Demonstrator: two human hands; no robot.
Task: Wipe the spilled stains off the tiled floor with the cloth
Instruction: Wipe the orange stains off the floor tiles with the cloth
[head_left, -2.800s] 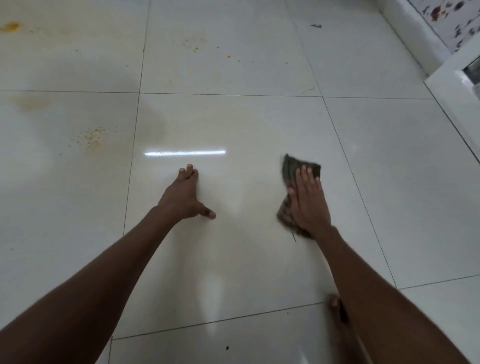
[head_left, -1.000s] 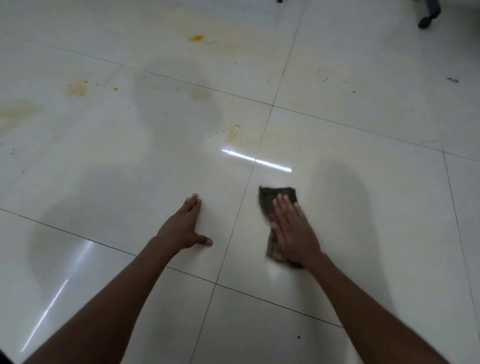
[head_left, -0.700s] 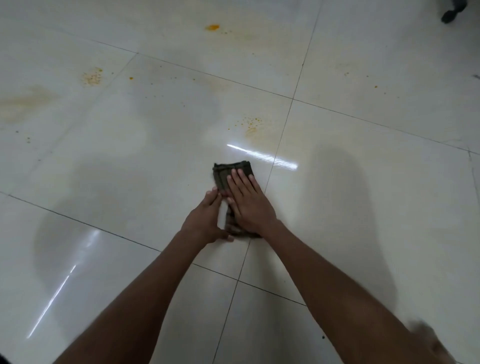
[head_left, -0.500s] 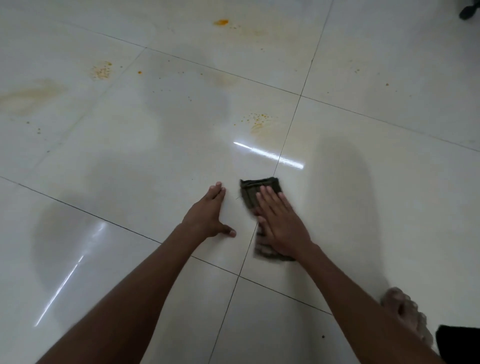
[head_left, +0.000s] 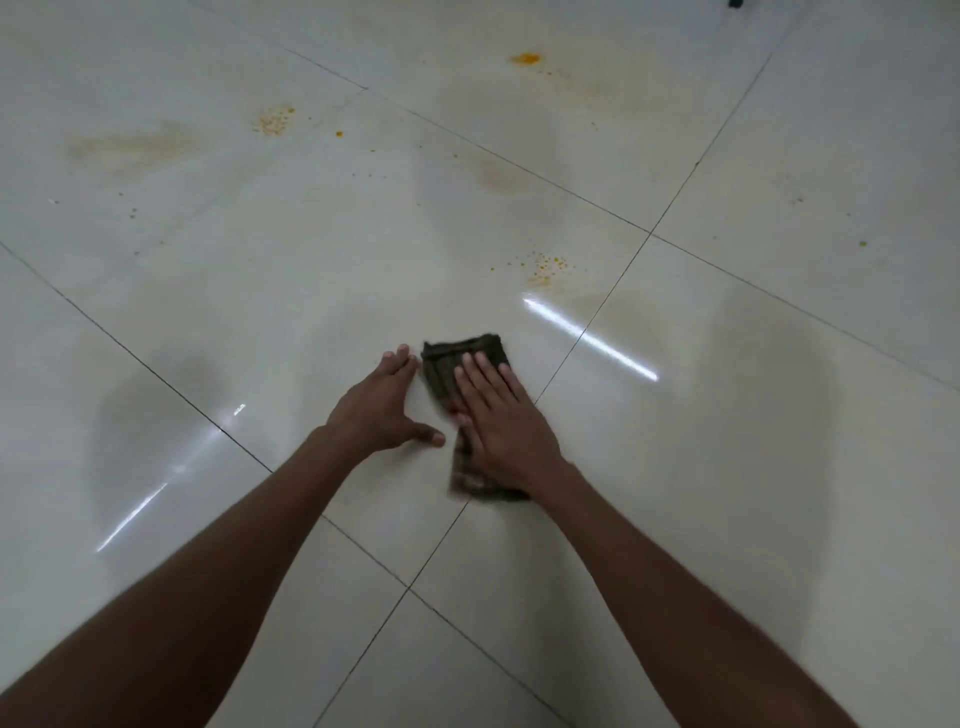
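A dark folded cloth (head_left: 447, 364) lies flat on the glossy white tiled floor (head_left: 753, 467). My right hand (head_left: 498, 421) presses down on it with straight fingers, covering its middle. My left hand (head_left: 379, 410) rests flat on the tile just left of the cloth, thumb spread out toward it. Orange speckled stains (head_left: 548, 266) sit a little beyond the cloth, near a tile joint. More stains lie farther off: an orange blob (head_left: 524, 58), a speckled patch (head_left: 272, 120) and a pale smear (head_left: 130, 148).
Faint yellowish film (head_left: 501, 179) covers the tile ahead. Small orange dots (head_left: 862, 243) are scattered on the right tile. A strip of light reflection (head_left: 589, 336) crosses the floor right of the cloth. A dark object's foot (head_left: 735, 4) shows at the top edge.
My right hand slid the cloth left from the right tile across the joint, then back and forth beside my left hand. The view swung left, bringing more stains in.
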